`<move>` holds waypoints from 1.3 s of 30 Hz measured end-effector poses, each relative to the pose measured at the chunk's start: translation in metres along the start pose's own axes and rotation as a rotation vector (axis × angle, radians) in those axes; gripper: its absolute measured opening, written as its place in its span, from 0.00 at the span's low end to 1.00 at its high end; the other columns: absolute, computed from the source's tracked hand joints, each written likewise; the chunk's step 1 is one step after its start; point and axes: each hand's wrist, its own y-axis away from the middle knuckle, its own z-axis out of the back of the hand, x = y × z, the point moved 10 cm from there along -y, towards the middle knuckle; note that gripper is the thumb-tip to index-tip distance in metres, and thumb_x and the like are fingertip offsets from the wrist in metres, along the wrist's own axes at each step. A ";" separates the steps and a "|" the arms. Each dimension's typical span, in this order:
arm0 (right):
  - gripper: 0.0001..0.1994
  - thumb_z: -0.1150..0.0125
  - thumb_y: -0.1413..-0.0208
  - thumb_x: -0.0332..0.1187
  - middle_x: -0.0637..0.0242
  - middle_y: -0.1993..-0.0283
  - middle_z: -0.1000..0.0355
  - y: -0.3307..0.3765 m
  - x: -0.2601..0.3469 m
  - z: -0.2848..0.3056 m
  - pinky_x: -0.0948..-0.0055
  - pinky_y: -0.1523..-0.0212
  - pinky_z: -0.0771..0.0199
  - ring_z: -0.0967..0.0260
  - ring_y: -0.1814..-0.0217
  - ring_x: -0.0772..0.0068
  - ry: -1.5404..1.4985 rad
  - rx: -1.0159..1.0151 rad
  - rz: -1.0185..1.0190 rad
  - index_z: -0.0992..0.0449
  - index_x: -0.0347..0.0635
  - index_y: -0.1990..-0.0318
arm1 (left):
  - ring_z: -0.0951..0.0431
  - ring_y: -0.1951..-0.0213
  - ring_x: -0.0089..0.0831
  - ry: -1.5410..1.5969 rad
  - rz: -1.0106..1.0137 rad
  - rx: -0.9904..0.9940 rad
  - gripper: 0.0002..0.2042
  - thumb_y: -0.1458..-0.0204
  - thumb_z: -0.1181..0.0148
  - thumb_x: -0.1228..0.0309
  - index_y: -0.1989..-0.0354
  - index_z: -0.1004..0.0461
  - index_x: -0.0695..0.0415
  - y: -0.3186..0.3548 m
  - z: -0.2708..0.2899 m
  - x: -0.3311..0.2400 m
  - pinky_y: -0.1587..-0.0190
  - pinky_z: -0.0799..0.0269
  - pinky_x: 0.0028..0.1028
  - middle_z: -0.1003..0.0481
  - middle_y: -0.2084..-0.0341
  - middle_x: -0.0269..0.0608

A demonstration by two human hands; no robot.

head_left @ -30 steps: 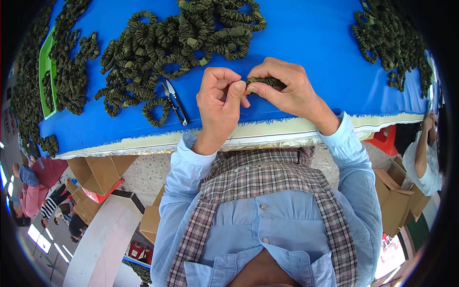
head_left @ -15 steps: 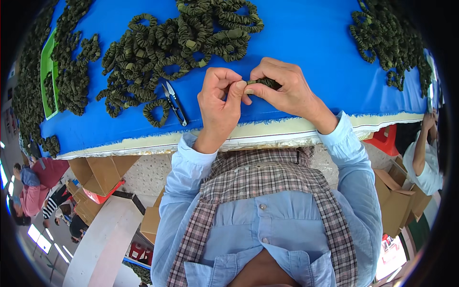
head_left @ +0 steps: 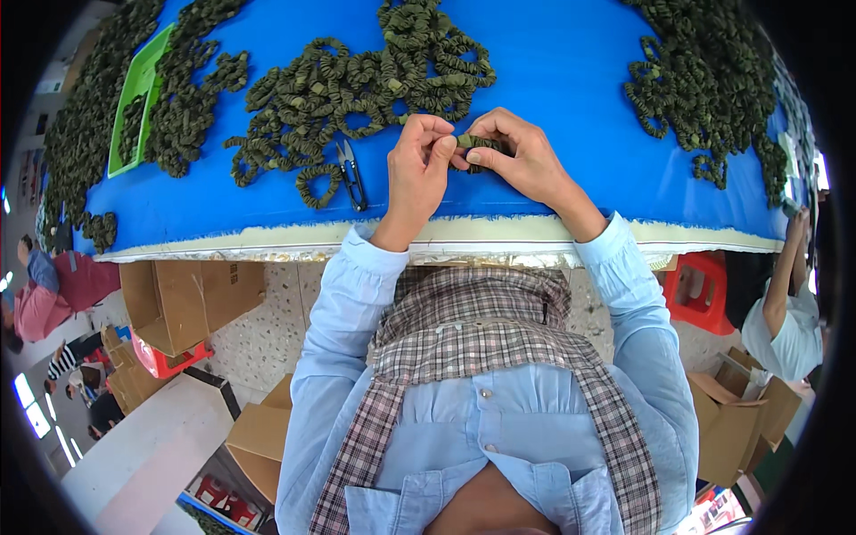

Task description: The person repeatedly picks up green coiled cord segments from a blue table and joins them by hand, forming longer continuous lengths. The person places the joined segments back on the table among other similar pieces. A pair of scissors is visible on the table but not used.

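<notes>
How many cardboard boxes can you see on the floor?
4: one under the blue table's left edge, one by the left elbow, two at right. Others may be hidden.

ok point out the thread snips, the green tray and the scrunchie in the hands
thread snips (head_left: 354, 175), head view, on the blades
green tray (head_left: 135, 94), head view, on its bare floor
scrunchie (head_left: 479, 143), head view, on the part showing between the fingers

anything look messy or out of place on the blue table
Nothing stands out as damaged or spilled. The dark green fabric loops lie in loose heaps across the blue table, and small snips lie flat beside them. Both hands, left hand and right hand, pinch one green loop between them.
</notes>
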 end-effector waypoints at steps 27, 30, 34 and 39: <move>0.09 0.33 0.50 0.31 0.66 0.73 0.25 0.004 0.011 -0.002 0.77 0.72 0.30 0.30 0.73 0.80 0.043 -0.143 0.094 0.23 0.37 0.63 | 0.22 0.75 0.24 0.041 -0.081 -0.064 0.06 0.43 0.49 0.79 0.59 0.35 0.65 0.003 0.005 -0.005 0.73 0.28 0.22 0.23 0.73 0.43; 0.11 0.34 0.49 0.32 0.67 0.72 0.25 0.005 0.022 -0.007 0.78 0.71 0.30 0.30 0.73 0.80 0.088 -0.062 0.077 0.24 0.37 0.61 | 0.21 0.73 0.25 0.007 -0.093 -0.069 0.05 0.43 0.49 0.79 0.60 0.34 0.65 0.003 0.007 -0.007 0.73 0.27 0.22 0.23 0.73 0.43; 0.13 0.33 0.50 0.32 0.67 0.70 0.25 0.005 0.001 -0.005 0.78 0.71 0.31 0.30 0.73 0.79 0.108 -0.077 0.029 0.25 0.37 0.58 | 0.22 0.72 0.25 -0.016 -0.052 -0.033 0.06 0.41 0.48 0.77 0.59 0.35 0.65 0.003 0.001 -0.006 0.67 0.26 0.22 0.24 0.71 0.42; 0.13 0.33 0.50 0.31 0.64 0.68 0.25 0.013 0.032 0.012 0.79 0.68 0.29 0.30 0.68 0.80 0.325 -0.294 0.276 0.24 0.36 0.58 | 0.21 0.66 0.26 -0.130 -0.083 -0.021 0.09 0.40 0.49 0.75 0.55 0.35 0.66 -0.001 0.010 0.000 0.61 0.27 0.23 0.24 0.66 0.44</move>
